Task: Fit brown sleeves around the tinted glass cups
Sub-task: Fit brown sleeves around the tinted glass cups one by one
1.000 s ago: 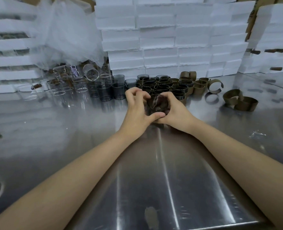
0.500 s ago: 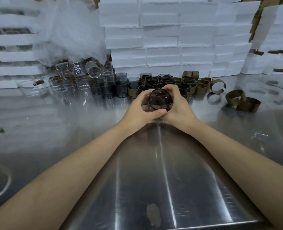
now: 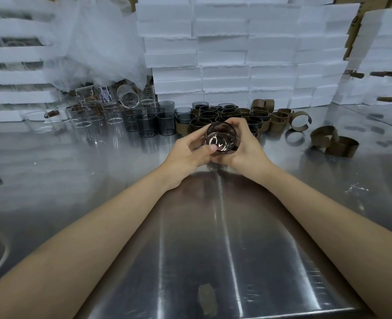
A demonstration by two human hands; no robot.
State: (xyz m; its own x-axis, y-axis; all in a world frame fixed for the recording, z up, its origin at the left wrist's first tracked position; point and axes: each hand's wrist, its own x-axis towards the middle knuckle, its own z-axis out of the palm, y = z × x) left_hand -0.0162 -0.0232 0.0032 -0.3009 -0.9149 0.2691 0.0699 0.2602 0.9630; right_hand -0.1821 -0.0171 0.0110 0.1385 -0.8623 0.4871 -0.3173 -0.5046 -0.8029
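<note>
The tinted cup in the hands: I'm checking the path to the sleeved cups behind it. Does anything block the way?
Nothing visible does. Both the left hand and right hand hold the tinted cup, and the group of sleeved cups stands directly behind it on the steel table, with no object between.

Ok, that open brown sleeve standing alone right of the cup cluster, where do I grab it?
Come from above and pinch the open brown sleeve on its curved wall opposite the gap, which seems to face right. It stands on edge, so the top rim is free, and that side should flex least.
</note>
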